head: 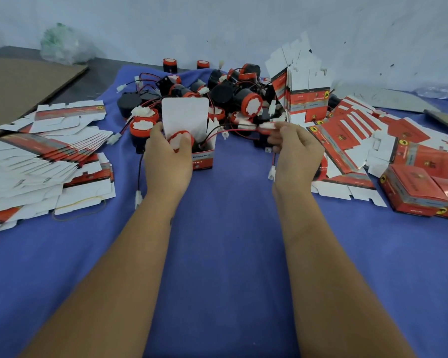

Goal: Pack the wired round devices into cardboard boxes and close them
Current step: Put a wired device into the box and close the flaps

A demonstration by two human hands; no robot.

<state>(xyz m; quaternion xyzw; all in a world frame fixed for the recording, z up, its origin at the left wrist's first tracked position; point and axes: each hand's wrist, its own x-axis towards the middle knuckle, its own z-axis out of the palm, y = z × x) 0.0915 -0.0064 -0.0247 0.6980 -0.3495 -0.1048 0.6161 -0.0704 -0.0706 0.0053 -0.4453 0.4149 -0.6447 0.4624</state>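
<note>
My left hand (166, 153) grips a round red-and-white device (179, 139) at the mouth of an open red-and-white cardboard box (202, 158) whose white lid flap (185, 115) stands upright. Red and black wires (233, 131) run from the box to my right hand (294, 148), which pinches their white connector end (265, 126). A heap of black and red round devices (225, 94) with wires lies just behind the box on the blue cloth (223, 228).
Flat unfolded boxes are stacked at left (44, 156) and spread at right (352, 140); a bundle of them stands upright (305, 96). Closed red boxes (414, 192) sit at far right. Brown cardboard (18, 83) and a plastic bag (62, 45) lie far left.
</note>
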